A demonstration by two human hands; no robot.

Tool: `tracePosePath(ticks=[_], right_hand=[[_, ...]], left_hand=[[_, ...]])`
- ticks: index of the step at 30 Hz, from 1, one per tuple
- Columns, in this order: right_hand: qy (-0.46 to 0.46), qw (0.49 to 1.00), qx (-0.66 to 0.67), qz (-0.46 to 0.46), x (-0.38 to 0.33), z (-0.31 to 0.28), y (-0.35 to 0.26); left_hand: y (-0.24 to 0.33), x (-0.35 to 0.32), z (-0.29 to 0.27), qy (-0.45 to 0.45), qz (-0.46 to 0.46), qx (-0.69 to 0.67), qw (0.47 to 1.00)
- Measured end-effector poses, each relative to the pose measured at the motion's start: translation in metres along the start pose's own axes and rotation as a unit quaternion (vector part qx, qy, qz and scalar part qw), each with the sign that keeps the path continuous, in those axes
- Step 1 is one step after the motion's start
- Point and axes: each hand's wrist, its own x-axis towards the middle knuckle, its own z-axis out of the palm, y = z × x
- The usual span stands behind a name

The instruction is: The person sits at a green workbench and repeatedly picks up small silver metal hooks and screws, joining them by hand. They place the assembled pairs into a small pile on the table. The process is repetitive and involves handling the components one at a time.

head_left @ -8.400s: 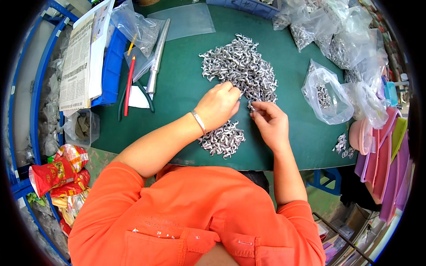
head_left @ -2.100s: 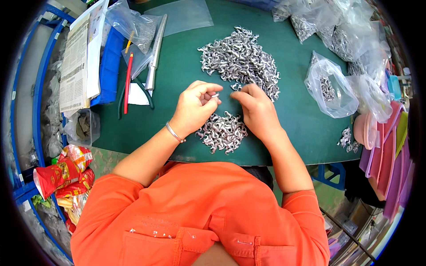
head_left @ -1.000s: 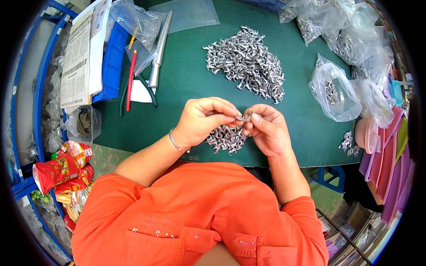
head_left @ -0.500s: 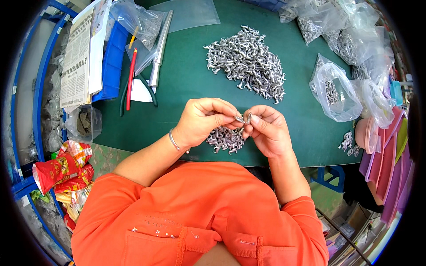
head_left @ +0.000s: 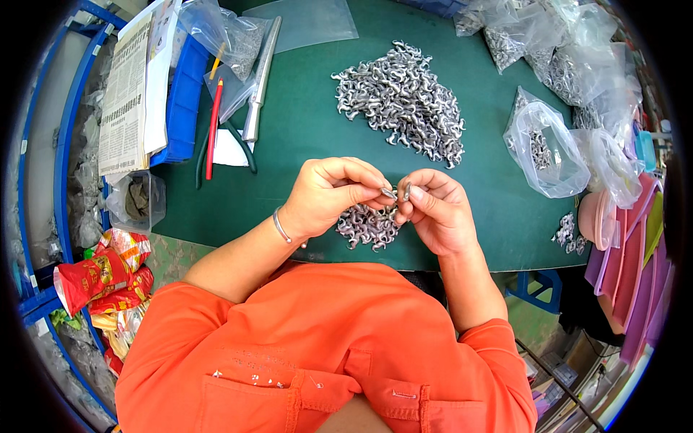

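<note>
Over the near edge of the green table, my left hand (head_left: 333,193) pinches a small silvery curved metal piece (head_left: 389,193) between thumb and fingertips. My right hand (head_left: 437,209) grips a similar small metal piece (head_left: 406,193), and the two pieces face each other with a narrow gap. Below my fingers lies a small pile of curved metal pieces (head_left: 368,227), partly covered by my hands. Farther away spreads a much larger heap of curved silvery metal pieces (head_left: 404,105).
Tools to the left include a ring mandrel (head_left: 261,83), a red pen (head_left: 214,130) and green-handled pliers (head_left: 200,164), beside a blue bin (head_left: 182,108). On the right stand an open plastic bag (head_left: 552,162), filled bags (head_left: 559,68) and loose parts (head_left: 569,234).
The two metal pieces, close against each other before, are now slightly apart. My hands have otherwise barely moved, and the piles look the same.
</note>
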Motion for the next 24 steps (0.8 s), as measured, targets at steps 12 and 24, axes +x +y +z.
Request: tracePosePath(ticks=[12,24], right_hand=[[0.025,0.996,-0.08,0.03,-0.002,0.001,-0.005],[0.119,0.58,-0.763,-0.26,0.037,-0.004,-0.007]], left_hand=[[0.001,0.0,-0.001,0.006,-0.001,0.037,0.999],[0.005,0.044,-0.008,-0.05,0.176,0.585,0.79]])
